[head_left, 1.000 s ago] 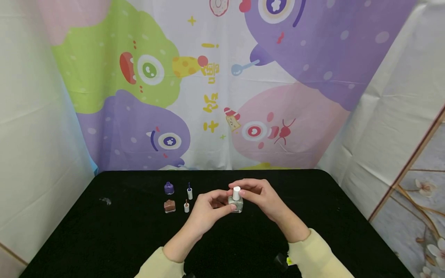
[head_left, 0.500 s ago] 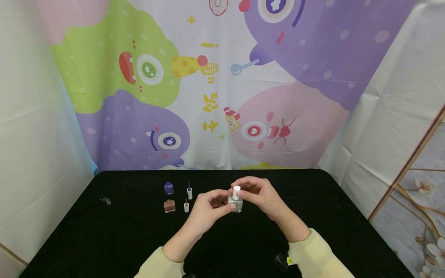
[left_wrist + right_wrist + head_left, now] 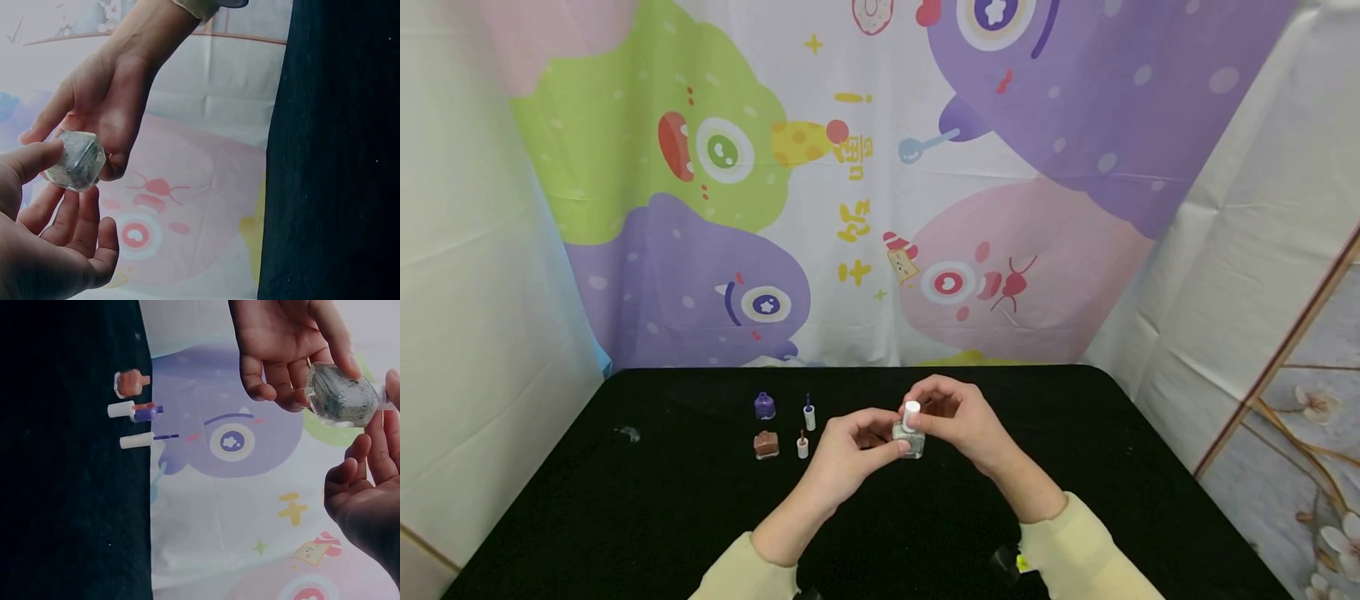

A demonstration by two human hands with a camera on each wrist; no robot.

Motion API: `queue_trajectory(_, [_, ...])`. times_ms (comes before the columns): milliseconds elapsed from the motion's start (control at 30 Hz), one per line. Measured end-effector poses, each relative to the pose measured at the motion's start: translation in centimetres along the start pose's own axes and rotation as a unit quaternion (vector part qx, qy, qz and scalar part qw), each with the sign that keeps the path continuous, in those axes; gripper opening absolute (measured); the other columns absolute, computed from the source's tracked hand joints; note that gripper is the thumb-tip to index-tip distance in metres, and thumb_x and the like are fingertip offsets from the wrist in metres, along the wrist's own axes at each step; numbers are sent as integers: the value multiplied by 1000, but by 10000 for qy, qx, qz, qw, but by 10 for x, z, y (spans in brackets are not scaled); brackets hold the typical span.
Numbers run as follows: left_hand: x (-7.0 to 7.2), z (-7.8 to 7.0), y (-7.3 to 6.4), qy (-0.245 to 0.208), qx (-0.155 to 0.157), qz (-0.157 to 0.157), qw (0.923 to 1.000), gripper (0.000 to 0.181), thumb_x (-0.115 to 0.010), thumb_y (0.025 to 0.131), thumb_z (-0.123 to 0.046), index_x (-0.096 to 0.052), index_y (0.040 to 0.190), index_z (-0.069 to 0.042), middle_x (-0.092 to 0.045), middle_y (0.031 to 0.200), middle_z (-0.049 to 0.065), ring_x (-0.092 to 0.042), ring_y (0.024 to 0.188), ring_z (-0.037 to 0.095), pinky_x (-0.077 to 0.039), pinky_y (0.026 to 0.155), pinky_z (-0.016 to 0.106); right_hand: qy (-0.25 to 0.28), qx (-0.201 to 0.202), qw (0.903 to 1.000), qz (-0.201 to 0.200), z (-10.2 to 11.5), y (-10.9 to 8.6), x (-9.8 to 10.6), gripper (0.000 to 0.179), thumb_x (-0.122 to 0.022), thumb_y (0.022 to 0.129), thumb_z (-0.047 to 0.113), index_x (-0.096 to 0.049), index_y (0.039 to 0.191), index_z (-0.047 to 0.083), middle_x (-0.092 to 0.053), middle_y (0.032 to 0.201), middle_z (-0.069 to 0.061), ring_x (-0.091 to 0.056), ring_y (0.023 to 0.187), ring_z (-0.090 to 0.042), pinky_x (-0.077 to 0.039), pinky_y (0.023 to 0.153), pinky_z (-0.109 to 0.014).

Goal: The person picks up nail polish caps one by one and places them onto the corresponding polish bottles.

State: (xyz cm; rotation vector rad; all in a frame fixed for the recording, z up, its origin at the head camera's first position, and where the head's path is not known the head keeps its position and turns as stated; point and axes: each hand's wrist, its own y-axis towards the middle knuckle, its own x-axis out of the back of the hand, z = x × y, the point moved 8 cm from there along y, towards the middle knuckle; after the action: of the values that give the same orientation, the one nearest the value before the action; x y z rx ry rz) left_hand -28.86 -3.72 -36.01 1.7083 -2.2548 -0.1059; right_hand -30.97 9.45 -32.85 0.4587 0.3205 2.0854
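A: Where's the glittery nail polish bottle?

B: Between the two hands, raised off the black tabletop, roughly upright.

A: What is the left hand doing?

B: Pinching the bottle's body. Its grip is closed down to the width of the glass, thumb on the near face, fingers behind.

A: And the right hand?

B: It pinches the white cap between thumb and fingers, so that grip is nearly closed too. The cap sits at the top of the bottle, leaning slightly; I can't tell how tightly it's screwed on.

A: What else is there?

B: Left of the hands stands a purple nail polish bottle, with a brown nail polish bottle just nearer the person. Both are uncapped. Just right of the first is a purple-tipped brush cap, and right of the second a brown-tipped brush cap, both upright, bristles up.

A: Behind the tabletop?

B: A curtain printed with green, purple and pink cartoon monsters.
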Motion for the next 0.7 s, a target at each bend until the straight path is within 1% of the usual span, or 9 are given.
queue_trajectory(167, [-1,-1,0,94,-19,31,9999,25,-71,82,-12,-66,106,-6,-67,97,8,-60,86,19,-50,76,26,44,-191,9998,-93,-1,1,-1,16,-68,83,7,-58,95,12,-61,97,-3,-58,81,-16,-51,71,-30])
queue_trajectory(333, [-1,-2,1,9,-72,42,10000,27,-72,81,-16,-66,107,-10,-67,98,6,-61,86,17,-51,76,27,40,-298,9994,-192,-2,3,-1,19,-68,82,5,-55,93,13,-59,98,-4,-57,81,-15,-50,71,-28])
queue_trajectory(433, [-1,-2,1,-8,-107,53,9999,28,-73,81,-18,-66,107,-11,-67,98,5,-61,86,18,-51,76,27,15,-348,9991,-249,-3,3,0,20,-68,81,6,-54,92,13,-58,98,-3,-56,80,-15,-49,71,-28])
queue_trajectory(467, [-1,-3,1,-5,-113,55,9999,28,-73,81,-19,-66,107,-11,-67,97,6,-61,85,18,-51,76,27,19,-372,9990,-254,-3,3,0,20,-69,81,6,-54,92,13,-58,99,-5,-56,80,-16,-49,71,-28])
queue_trajectory(567, [0,-3,0,-14,-115,58,9999,28,-73,81,-18,-67,107,-10,-67,97,6,-61,85,18,-51,75,26,39,-457,9987,-239,-4,3,-1,22,-69,82,9,-54,98,10,-58,99,-7,-56,82,-18,-50,72,-29])
queue_trajectory(667, [0,-2,0,-22,-87,56,9999,27,-73,81,-18,-67,107,-11,-68,97,6,-61,85,18,-51,75,25,13,-471,9988,-125,-4,1,-2,28,-67,84,10,-55,109,5,-59,103,-9,-58,89,-20,-50,77,-32])
queue_trajectory(700, [0,-2,0,-29,-75,57,10000,27,-73,81,-18,-67,107,-11,-68,97,6,-61,85,18,-51,75,25,8,-437,9990,-75,-4,1,-2,31,-66,85,10,-55,113,3,-60,105,-8,-59,91,-21,-50,79,-33])
